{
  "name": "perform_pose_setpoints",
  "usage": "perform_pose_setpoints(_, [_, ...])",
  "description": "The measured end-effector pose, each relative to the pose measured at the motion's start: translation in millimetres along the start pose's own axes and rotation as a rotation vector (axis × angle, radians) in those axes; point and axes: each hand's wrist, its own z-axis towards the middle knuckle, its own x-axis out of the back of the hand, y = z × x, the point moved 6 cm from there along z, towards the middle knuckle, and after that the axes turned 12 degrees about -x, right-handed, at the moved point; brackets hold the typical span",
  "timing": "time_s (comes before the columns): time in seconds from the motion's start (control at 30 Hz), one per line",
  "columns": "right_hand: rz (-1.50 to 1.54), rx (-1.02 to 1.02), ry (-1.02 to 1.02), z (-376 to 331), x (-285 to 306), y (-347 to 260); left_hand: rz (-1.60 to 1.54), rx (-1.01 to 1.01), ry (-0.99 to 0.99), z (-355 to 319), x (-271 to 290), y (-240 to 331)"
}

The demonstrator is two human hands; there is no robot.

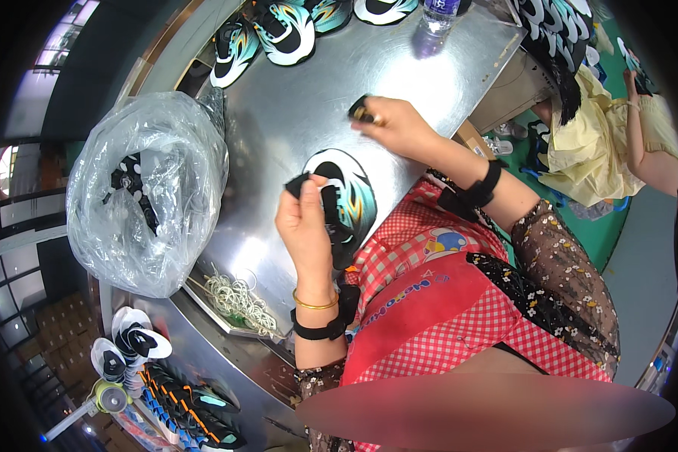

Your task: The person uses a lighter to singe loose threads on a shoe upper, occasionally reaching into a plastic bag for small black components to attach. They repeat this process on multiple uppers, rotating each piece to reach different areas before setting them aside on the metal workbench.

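A sneaker point(362, 196) in white, teal and black, with orange touches, rests on the metal table point(267, 128) close in front of me. Just left of it, my left hand point(303, 222) pinches a small black piece point(297, 184) between thumb and fingers. My right hand point(394, 126) is raised beyond the shoe, its fingers closed round a small dark object point(359, 111) whose kind I cannot make out. A ring shows on that hand. Part of the sneaker is hidden behind my left hand.
A clear plastic bag point(196, 248) holding black pieces stands at the left. Below it sits a tray with looped pale cords point(237, 303). More sneakers point(285, 34) and a bottle point(439, 16) line the far side. A co-worker's hand point(631, 81) holds a shoe at right.
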Motion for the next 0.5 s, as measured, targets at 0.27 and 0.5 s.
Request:
perform_pose_setpoints(0.27, [0.440,0.060,-0.154,-45,1,-71,0.358,-0.193,-0.049,-1,-22,5])
perform_pose_setpoints(0.5, [0.127,0.422,0.442,-43,34,-67,-0.124,-0.005,0.056,6,-8,1])
